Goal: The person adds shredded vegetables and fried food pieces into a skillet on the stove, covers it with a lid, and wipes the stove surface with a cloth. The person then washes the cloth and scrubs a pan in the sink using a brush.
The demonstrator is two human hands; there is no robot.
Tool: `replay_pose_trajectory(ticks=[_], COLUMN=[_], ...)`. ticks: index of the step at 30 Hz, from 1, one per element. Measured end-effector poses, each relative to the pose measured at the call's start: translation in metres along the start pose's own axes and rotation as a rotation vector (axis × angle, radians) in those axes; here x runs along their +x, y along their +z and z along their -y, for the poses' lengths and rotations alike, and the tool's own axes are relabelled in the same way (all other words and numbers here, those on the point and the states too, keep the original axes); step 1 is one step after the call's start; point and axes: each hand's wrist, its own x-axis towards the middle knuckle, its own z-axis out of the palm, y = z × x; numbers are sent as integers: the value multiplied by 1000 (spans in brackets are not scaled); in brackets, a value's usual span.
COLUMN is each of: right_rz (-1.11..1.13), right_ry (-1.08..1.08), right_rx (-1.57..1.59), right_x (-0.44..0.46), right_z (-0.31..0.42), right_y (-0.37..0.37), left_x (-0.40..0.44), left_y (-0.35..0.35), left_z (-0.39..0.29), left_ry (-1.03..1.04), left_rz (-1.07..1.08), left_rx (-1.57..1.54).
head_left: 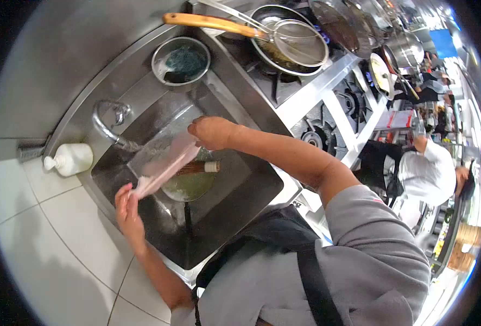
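Over a steel sink [224, 217], a thin pinkish cloth-like piece [170, 167] is stretched between my two hands. My right hand [210, 132] grips its upper end, fingers curled. At its lower end, my left hand [127, 207] pinches the other edge. The piece is partly blurred. Beneath it in the sink lie a round pan-like thing [191, 187] with greenish liquid or residue and a brown handle-like object with a pale end [212, 167]. The curved faucet [102, 127] stands beside the sink, its spout close to the piece.
A bowl with a dark green scrubber [185, 61] sits at the sink's far corner. A white pump bottle [73, 159] stands left. A wooden-handled strainer [300, 43] rests on a pan [259, 19] on the stove. Another person in white [428, 171] stands at right.
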Motion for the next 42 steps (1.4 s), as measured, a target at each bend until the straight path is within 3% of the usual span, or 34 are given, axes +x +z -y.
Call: replay_pose_trajectory(ticks=[1,3,6,7,8,9,10,11,12,15,17,20,23,24,27,28,31,32,33,34,35,37,38,41,42], right_rz=[-16,-137,-497,-565,-639,-729,-560,-378,-447,-632,-606,-371,-867,-583,-289,79,181,118,55,-9,-5,-2,-14,-40,-41], right_ry=[19,33,93,50,157,65,182,274,257,171,97,-59,-356,-177,445,450,18,-80,-177,-272,-131,148,166,239,277], right_rx=[39,298,635,822,816,682,577,451,359,80,0,143,107,163,1006,1486,1213,1044,876,710,607,392,379,356,362], right_x=[-6,-11,16,35,47,57,44,31,34,69,73,67,61,68,106,109,62,59,56,56,53,43,46,59,67], right_z=[-5,14,41,54,83,107,132,157,164,169,156,129,134,121,82,66,90,92,87,84,86,85,81,58,49], right_y=[-4,-43,-54,-47,-41,-24,-29,-35,-9,64,56,23,13,0,-5,2,6,25,53,69,70,61,60,56,52], left_x=[-5,2,29,50,67,79,91,93,94,83,80,78,79,77,89,91,125,129,121,113,107,103,98,87,82], left_y=[-10,-29,6,26,52,75,84,96,103,112,118,122,117,116,109,106,61,41,32,25,19,-13,-26,-42,-43], left_z=[-1,26,19,39,30,21,24,8,0,-5,-5,-9,-22,-24,-20,-24,16,24,17,-15,-42,-32,-31,-33,-26], left_ry=[0,199,-116,-187,-251,-325,-374,-235,-204,-353,-435,-486,-495,-508,-625,-645,-308,-457,-506,-525,-545,-420,-353,-368,-270], left_rz=[41,164,28,15,3,-2,103,344,451,359,300,257,193,156,125,87,570,741,206,60,-84,54,124,-150,-16], left_rx=[13,-371,-1093,-1233,-1287,-1339,-1385,-1394,-1394,-1356,-1308,-1262,-1246,-1233,-1053,-1066,-1313,-1538,-1358,-1303,-1238,-1325,-1367,-1276,-1263])
